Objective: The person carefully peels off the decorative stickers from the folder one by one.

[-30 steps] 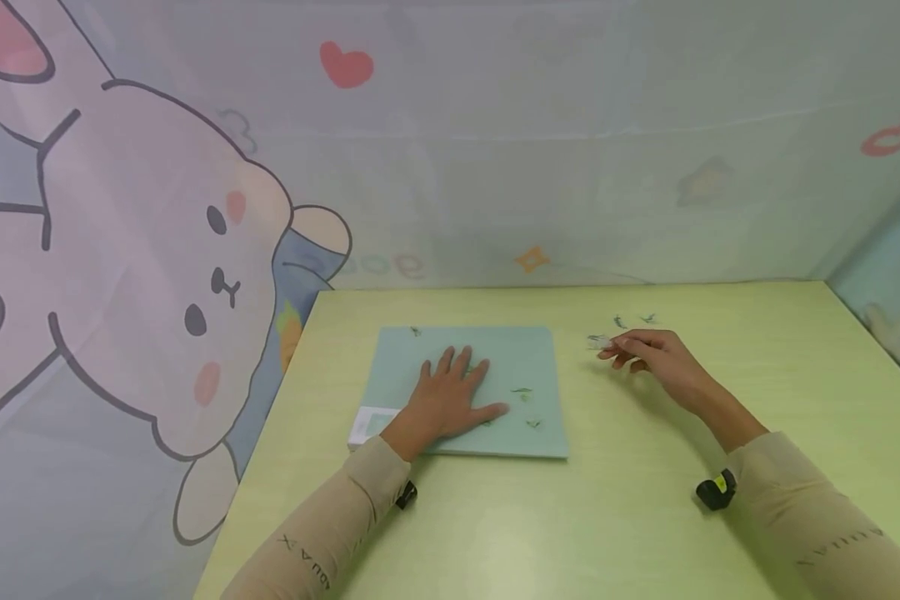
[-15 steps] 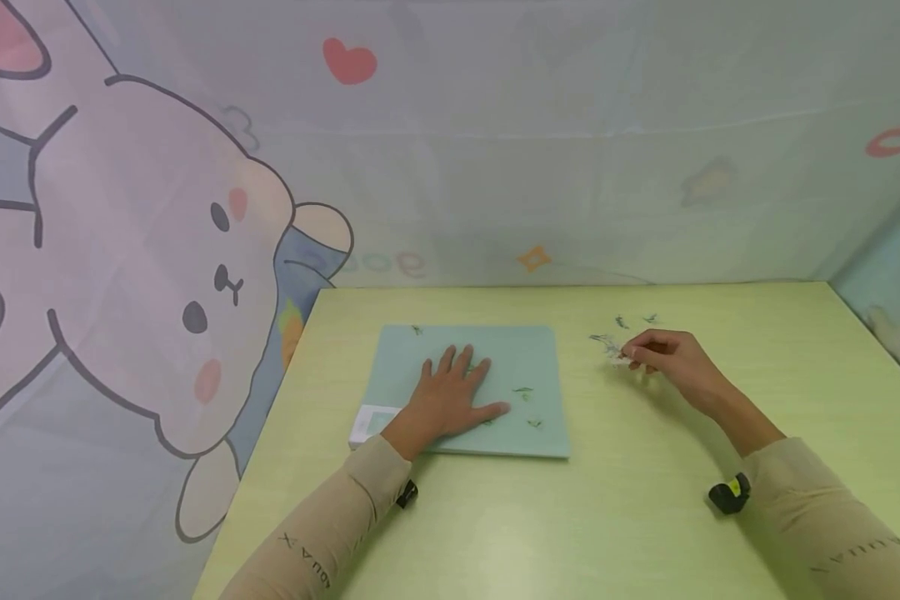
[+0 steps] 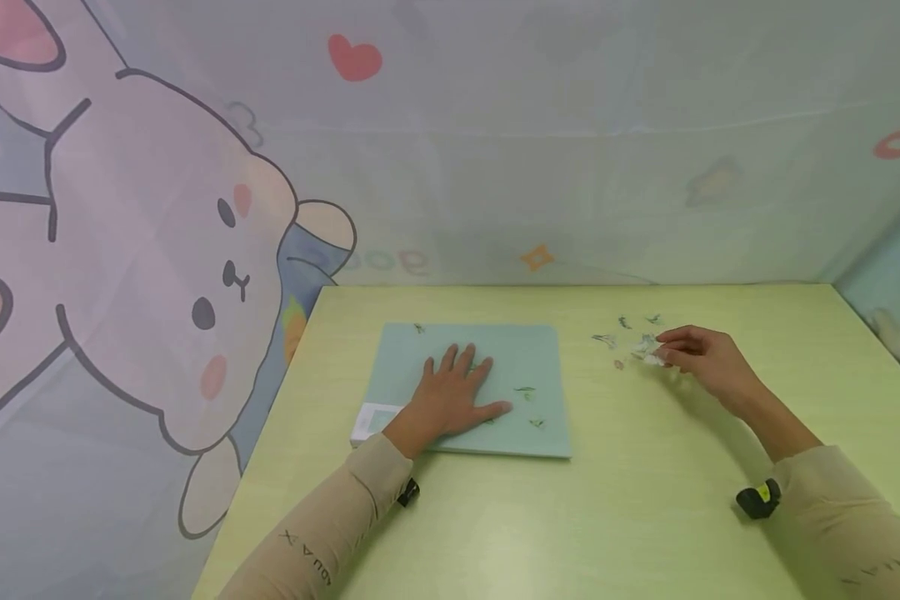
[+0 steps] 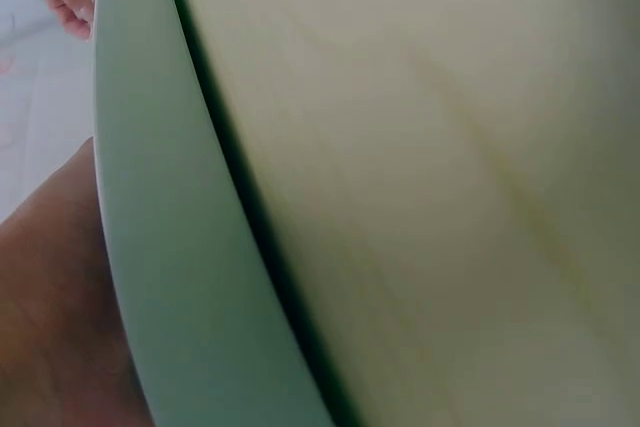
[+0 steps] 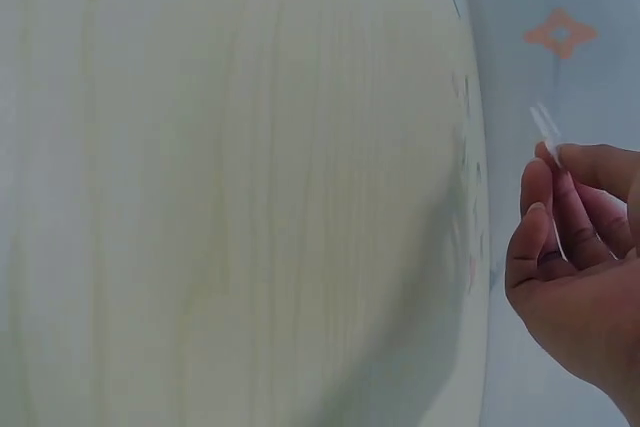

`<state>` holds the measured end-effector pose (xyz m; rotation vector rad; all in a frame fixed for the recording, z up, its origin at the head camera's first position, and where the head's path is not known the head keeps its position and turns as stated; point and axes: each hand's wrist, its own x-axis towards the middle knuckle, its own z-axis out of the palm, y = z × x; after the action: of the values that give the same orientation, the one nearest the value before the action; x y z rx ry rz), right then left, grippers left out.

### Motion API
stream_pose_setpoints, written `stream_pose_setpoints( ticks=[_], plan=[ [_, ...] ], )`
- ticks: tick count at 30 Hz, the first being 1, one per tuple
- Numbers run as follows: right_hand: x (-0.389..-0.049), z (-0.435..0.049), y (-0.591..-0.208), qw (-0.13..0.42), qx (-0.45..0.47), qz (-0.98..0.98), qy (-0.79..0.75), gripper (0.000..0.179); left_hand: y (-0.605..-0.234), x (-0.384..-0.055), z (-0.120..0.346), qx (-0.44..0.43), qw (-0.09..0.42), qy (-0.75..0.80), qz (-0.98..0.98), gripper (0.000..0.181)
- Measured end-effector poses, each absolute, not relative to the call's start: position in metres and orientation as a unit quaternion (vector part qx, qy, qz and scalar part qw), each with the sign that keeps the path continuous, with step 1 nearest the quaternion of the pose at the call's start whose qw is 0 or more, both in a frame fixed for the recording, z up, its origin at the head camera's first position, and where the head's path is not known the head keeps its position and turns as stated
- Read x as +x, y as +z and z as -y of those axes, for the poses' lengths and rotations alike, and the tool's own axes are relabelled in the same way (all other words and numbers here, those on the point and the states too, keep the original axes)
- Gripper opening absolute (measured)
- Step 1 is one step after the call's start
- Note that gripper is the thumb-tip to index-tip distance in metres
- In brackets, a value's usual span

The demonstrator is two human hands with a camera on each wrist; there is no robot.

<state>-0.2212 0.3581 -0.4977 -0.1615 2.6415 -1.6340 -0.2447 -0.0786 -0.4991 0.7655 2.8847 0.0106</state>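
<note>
Left hand [image 3: 450, 400]: fingers spread, palm down on a pale green booklet [image 3: 543, 350], thumb out toward the right hand. White label [image 3: 363, 425] on the booklet at the wrist's outer side. Small leafy sprigs [image 3: 525, 390] on the cover: some off the thumb side, one past the fingertips at the far edge; others partly hidden by the hand.

Right hand [image 3: 708, 367]: thumb and fingers pinch a thin whitish clear piece [image 5: 545, 125], held above the table [image 3: 630, 517], well apart from the left hand. Small loose bits [image 3: 603, 340] lie on the table just beyond and left of the right fingertips, plus a pinkish one [image 3: 618, 364] nearer. Too small to identify.
</note>
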Motion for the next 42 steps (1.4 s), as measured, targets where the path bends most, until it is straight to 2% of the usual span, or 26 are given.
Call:
stream_pose_setpoints(
  ticks=[12, 28, 42],
  plan=[
    [-0.207, -0.386, -0.512, 0.032, 0.015, -0.898, -0.438, 0.038, -0.499, -0.241, 0.081, 0.263, 0.075, -0.003, -0.962, 0.094],
    [-0.211, -0.389, -0.517, 0.045, 0.018, -0.916, -0.399, 0.040, -0.500, -0.240, 0.081, 0.267, 0.073, -0.006, -0.961, 0.094],
    [-0.207, -0.391, -0.514, 0.042, 0.031, -0.908, -0.416, 0.053, -0.495, -0.239, 0.081, 0.266, 0.079, 0.002, -0.961, 0.093]
  ],
)
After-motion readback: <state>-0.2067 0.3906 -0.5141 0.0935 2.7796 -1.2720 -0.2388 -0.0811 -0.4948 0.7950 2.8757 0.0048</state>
